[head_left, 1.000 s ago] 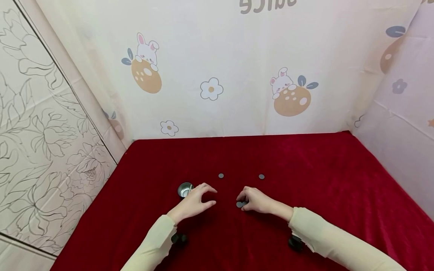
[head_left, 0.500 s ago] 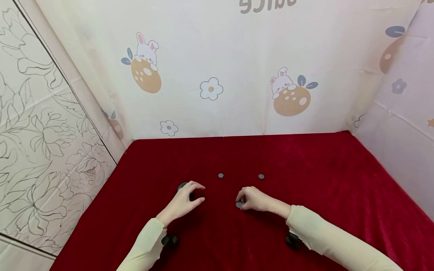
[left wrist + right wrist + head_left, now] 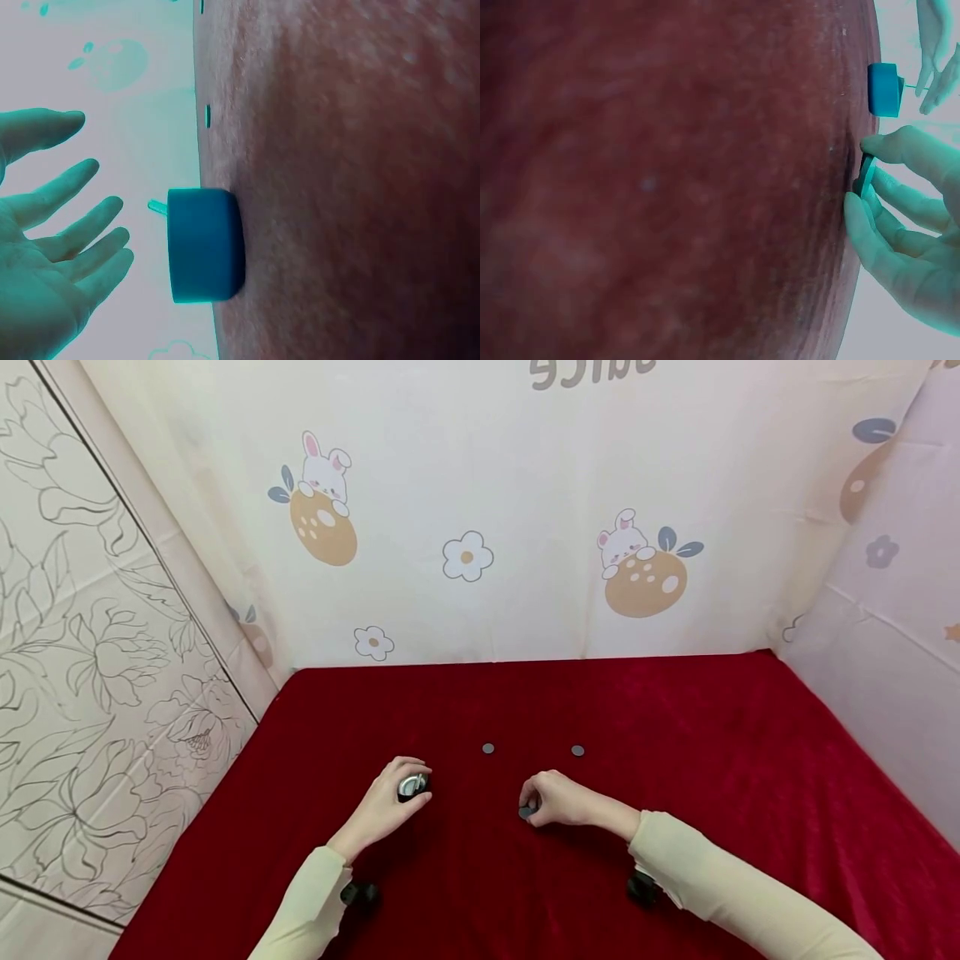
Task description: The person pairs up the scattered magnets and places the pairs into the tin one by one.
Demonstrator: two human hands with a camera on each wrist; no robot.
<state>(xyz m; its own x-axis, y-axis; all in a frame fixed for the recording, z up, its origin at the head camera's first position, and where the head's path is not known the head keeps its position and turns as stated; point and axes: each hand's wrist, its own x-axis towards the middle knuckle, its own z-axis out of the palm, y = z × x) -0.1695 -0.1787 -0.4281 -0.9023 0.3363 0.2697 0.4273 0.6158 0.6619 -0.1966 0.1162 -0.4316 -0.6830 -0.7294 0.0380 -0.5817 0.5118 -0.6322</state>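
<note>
My left hand (image 3: 378, 806) is around a small dark-sided metal cup (image 3: 412, 787) in the head view. The left wrist view shows its spread fingers (image 3: 82, 217) above the cup (image 3: 206, 245), apart from it. A short thin stick (image 3: 157, 207) juts over the cup's rim. Low over the cloth, my right hand (image 3: 561, 800) pinches a dark grey coin-like disc (image 3: 526, 812). In the right wrist view, that disc (image 3: 865, 175) stands tilted between thumb and fingers. Part of it is hidden by the fingers in the head view.
Two more grey discs lie flat farther back, a left disc (image 3: 488, 748) and a right disc (image 3: 577, 750). Red velvety cloth (image 3: 675, 718) covers the table. A printed curtain (image 3: 525, 468) hangs behind it, and patterned panels (image 3: 97, 635) stand at the left.
My left hand has moved left, from right of the cup to around it in the head view. My right hand has shifted slightly left; two discs showed at its fingertips, now one.
</note>
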